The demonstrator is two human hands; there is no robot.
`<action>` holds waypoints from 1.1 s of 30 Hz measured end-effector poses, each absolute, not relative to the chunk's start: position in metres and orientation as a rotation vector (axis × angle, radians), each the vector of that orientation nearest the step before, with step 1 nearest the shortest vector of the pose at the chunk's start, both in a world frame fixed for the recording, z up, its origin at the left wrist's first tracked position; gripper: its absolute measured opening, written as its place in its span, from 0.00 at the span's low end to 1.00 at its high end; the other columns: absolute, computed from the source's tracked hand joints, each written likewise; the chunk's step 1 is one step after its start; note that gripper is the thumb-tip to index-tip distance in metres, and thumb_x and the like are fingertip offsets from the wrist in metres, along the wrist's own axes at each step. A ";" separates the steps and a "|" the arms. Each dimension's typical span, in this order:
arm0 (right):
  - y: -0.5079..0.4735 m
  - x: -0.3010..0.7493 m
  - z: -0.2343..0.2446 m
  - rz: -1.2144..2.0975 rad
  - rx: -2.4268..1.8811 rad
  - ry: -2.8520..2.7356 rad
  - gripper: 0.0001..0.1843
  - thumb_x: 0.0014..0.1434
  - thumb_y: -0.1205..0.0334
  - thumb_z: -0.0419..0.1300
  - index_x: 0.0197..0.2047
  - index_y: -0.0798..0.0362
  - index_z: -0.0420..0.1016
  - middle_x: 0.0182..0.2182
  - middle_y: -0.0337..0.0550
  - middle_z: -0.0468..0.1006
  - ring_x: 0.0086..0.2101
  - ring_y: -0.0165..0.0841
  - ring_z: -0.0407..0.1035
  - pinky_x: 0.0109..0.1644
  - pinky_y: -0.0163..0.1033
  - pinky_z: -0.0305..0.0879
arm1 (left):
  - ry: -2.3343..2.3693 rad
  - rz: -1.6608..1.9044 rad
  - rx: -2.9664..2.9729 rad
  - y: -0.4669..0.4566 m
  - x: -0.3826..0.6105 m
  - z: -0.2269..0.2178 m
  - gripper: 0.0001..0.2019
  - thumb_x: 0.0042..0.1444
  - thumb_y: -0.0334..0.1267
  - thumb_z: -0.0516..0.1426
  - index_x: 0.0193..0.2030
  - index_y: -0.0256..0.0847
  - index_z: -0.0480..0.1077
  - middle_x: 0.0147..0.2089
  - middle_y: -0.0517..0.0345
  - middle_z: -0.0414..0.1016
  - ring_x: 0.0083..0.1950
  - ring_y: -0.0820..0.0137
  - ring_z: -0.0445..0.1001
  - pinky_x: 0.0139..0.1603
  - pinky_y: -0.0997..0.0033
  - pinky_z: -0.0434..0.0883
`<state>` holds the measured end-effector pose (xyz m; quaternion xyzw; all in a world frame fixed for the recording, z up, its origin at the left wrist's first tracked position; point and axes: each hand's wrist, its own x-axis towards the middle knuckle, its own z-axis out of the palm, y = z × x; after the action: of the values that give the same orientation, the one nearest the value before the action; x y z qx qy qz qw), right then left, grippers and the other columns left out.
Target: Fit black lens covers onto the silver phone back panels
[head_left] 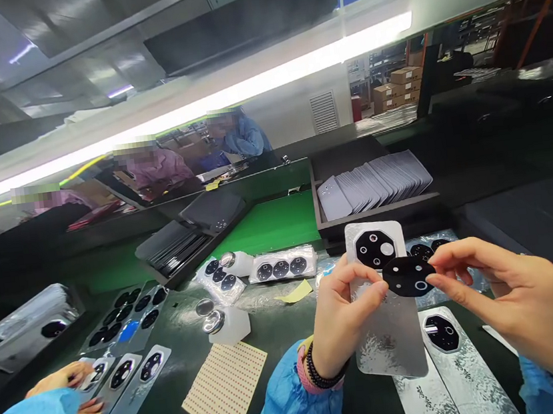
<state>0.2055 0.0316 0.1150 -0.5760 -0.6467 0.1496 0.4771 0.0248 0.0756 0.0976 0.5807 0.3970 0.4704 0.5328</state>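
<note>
A silver phone back cover with a black camera area at its top is held up by my left hand, whose rear fingers are hidden behind it. In front of that cover, a black camera lens cover with several holes is pinched at its right edge by my right hand. My left thumb and index finger meet at its left edge. Beneath my hands, on the dark bench, lie a patterned phone back cover with its lens area fitted and another one partly covered.
A rack of grey panels stands behind. Two white bottles, a dotted sticker sheet, a yellow note and bagged lens covers lie mid-bench. At left, a co-worker's hand touches phone covers.
</note>
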 end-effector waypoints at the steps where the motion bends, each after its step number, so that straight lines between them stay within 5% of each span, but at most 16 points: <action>1: 0.032 0.205 0.116 0.373 -1.403 -1.545 0.20 0.55 0.38 0.59 0.27 0.45 0.75 0.21 0.37 0.76 0.21 0.33 0.69 0.22 0.37 0.70 | 0.940 1.122 1.398 0.075 0.025 0.098 0.07 0.45 0.39 0.64 0.21 0.41 0.73 0.26 0.61 0.72 0.33 0.69 0.67 0.39 0.69 0.64; 5: 0.031 0.210 0.121 0.427 -1.386 -1.370 0.17 0.50 0.40 0.65 0.27 0.45 0.78 0.24 0.38 0.79 0.24 0.34 0.72 0.29 0.39 0.75 | 0.870 1.098 1.412 0.070 0.023 0.098 0.04 0.45 0.35 0.63 0.30 0.43 0.79 0.32 0.60 0.79 0.37 0.68 0.73 0.42 0.69 0.68; 9: 0.031 0.220 0.125 0.481 -1.399 -1.245 0.17 0.43 0.42 0.70 0.27 0.47 0.80 0.24 0.40 0.80 0.24 0.36 0.74 0.30 0.41 0.78 | 0.761 1.104 1.440 0.062 0.021 0.094 0.27 0.45 0.27 0.61 0.54 0.48 0.74 0.57 0.60 0.77 0.60 0.62 0.72 0.62 0.66 0.67; 12: 0.030 0.222 0.125 0.480 -1.389 -1.256 0.16 0.43 0.43 0.70 0.27 0.46 0.81 0.24 0.39 0.80 0.25 0.37 0.74 0.31 0.42 0.78 | 0.713 1.072 1.486 0.056 0.019 0.093 0.32 0.46 0.24 0.59 0.60 0.48 0.69 0.65 0.60 0.68 0.68 0.61 0.64 0.68 0.63 0.63; 19: 0.024 0.217 0.124 0.435 -1.394 -1.315 0.12 0.46 0.44 0.68 0.27 0.43 0.82 0.24 0.38 0.82 0.25 0.37 0.75 0.29 0.40 0.78 | 0.649 1.033 1.462 0.047 0.018 0.098 0.31 0.48 0.22 0.58 0.59 0.51 0.70 0.60 0.60 0.74 0.54 0.63 0.78 0.48 0.72 0.78; 28: 0.019 0.217 0.123 0.337 -1.436 -1.308 0.15 0.47 0.40 0.67 0.27 0.42 0.82 0.24 0.37 0.82 0.24 0.37 0.75 0.27 0.40 0.77 | 0.640 1.011 1.479 0.043 0.015 0.099 0.31 0.49 0.21 0.58 0.58 0.52 0.71 0.62 0.58 0.72 0.55 0.59 0.77 0.47 0.70 0.79; 33: 0.021 0.217 0.121 0.335 -1.440 -1.308 0.17 0.46 0.39 0.67 0.27 0.43 0.82 0.24 0.38 0.81 0.24 0.37 0.75 0.29 0.42 0.78 | 0.636 1.071 1.535 0.043 0.015 0.100 0.32 0.48 0.18 0.58 0.57 0.54 0.71 0.58 0.63 0.76 0.59 0.64 0.74 0.55 0.73 0.75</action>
<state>0.2171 0.0205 0.1213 -0.6085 -0.5530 0.1416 0.5512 0.0149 0.0434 0.1002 0.6487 0.2685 0.4523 0.5500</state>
